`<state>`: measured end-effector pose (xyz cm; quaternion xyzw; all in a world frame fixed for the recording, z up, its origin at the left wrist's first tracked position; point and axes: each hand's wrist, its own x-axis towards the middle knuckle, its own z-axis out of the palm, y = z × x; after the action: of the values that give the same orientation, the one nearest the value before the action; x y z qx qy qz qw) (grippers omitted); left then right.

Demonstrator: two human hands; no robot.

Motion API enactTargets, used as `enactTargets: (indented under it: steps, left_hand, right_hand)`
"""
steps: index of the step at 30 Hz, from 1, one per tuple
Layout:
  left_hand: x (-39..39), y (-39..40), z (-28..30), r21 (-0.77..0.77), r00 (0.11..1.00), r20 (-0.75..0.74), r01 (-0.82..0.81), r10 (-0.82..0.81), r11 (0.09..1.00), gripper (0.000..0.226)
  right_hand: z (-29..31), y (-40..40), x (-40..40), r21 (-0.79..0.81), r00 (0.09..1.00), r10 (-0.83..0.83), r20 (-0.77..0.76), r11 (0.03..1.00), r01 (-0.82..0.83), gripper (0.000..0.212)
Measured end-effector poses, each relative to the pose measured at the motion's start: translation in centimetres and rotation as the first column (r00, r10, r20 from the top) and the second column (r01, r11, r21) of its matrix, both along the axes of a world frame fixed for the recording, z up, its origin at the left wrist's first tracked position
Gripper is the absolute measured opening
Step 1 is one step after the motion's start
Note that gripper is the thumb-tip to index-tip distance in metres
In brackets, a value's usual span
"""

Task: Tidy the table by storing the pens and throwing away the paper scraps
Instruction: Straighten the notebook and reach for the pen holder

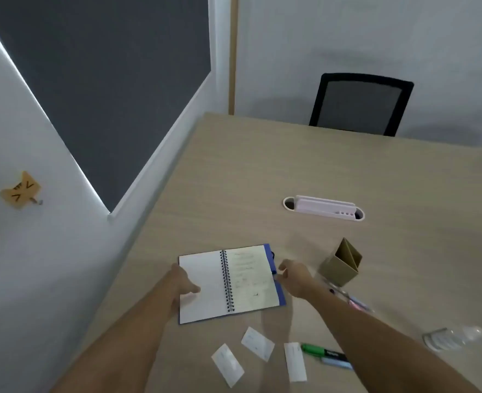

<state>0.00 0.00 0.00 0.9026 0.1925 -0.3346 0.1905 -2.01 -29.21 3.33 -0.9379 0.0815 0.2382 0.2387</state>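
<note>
An open spiral notebook [242, 282] with a blue cover lies on the table. My left hand [181, 285] rests on its left page edge, fingers apart. My right hand [296, 276] touches the notebook's right edge by the blue cover; whether it grips is unclear. Three white paper scraps [258, 343] [227, 361] [295, 361] lie near the front. A green highlighter [322, 350] and a blue one [337, 363] lie beside them, partly under my right arm. Pink pens [357, 303] show behind my forearm. A tan cardboard pen holder [340, 263] stands to the right.
The wooden table [262, 171] has a white cable slot with a pink stand [323, 207]. A clear plastic bottle [455, 337] lies at the right. A black mesh chair [361, 104] stands at the far side. A wall runs along the left.
</note>
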Motion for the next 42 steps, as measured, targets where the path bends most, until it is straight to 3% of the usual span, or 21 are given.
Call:
enactTargets:
  steps: [4,8,11,14,15,17,19,20,22,25,26,29,32,42]
  left_hand:
    - [-1.1,-0.2,-1.2,-0.024,0.994,0.033,-0.104,0.105,0.994,0.091]
    - [-0.6,-0.5,-2.0,-0.047,0.987,0.106,-0.116,0.121,0.992,0.074]
    - [-0.2,-0.5,-2.8,-0.103,0.979,0.157,-0.114,0.129,0.988,0.062]
    - [0.1,-0.3,-4.0,-0.223,0.943,0.240,-0.177,0.230,0.959,0.031]
    - [0.3,-0.1,-4.4,-0.303,0.919,0.249,-0.226,0.306,0.926,0.029]
    - [0.8,0.3,-5.0,-0.431,0.885,0.178,-0.323,0.430,0.843,0.053]
    - [1.3,0.9,-5.8,-0.496,0.864,0.122,-0.373,0.488,0.784,0.073]
    - [1.3,0.9,-5.6,-0.509,0.851,0.121,-0.388,0.510,0.768,0.080]
    - [0.1,0.0,-2.9,-0.540,0.853,0.186,-0.326,0.488,0.776,0.079]
    - [-1.6,-0.9,-1.7,-0.540,0.917,0.296,-0.071,0.268,0.839,0.042]
    - [-1.6,-0.8,-2.3,-0.485,0.943,0.299,0.016,0.148,0.874,0.054]
    - [-0.9,-0.6,-3.4,-0.254,0.946,0.290,0.223,-0.146,0.941,0.080]
    - [0.7,-1.3,-4.0,-0.267,0.949,0.293,0.199,-0.117,0.943,0.082]
    - [10.3,-3.4,-4.5,-0.208,0.948,0.293,0.192,-0.126,0.959,0.084]
  right_hand:
    - [-1.2,0.1,-0.6,-0.018,0.993,-0.059,-0.106,0.998,0.058,0.034]
    - [-2.2,0.9,-0.2,0.166,0.968,-0.162,-0.192,0.967,0.194,0.038]
    - [-2.7,1.9,0.0,0.361,0.939,-0.247,-0.239,0.875,0.322,0.049]
    - [-2.2,4.3,0.2,0.505,0.874,-0.319,-0.366,0.721,0.474,0.083]
    - [-2.0,5.2,-0.1,0.530,0.885,-0.282,-0.372,0.718,0.451,0.088]
    - [-2.1,7.0,-0.7,0.491,0.952,-0.053,-0.302,0.847,0.203,0.094]
    - [-3.0,8.0,-1.9,0.342,0.936,0.192,-0.296,0.936,-0.084,0.087]
    - [-3.5,8.2,-2.4,0.293,0.925,0.235,-0.300,0.945,-0.146,0.084]
    - [-3.8,8.2,-3.3,0.285,0.944,0.255,-0.212,0.940,-0.190,0.081]
    - [-3.5,6.1,-3.8,0.213,0.983,0.168,0.074,0.960,-0.180,0.053]
    - [-3.9,5.0,-4.0,0.130,0.984,0.123,0.132,0.982,-0.140,0.040]
    - [-5.3,2.0,-5.1,-0.064,0.994,0.005,0.111,0.998,0.002,0.056]
    - [-6.1,0.9,-5.4,-0.056,0.998,-0.026,0.056,0.998,0.030,0.059]
    - [-6.4,-0.9,3.3,-0.010,0.990,-0.071,0.120,0.997,0.072,0.058]
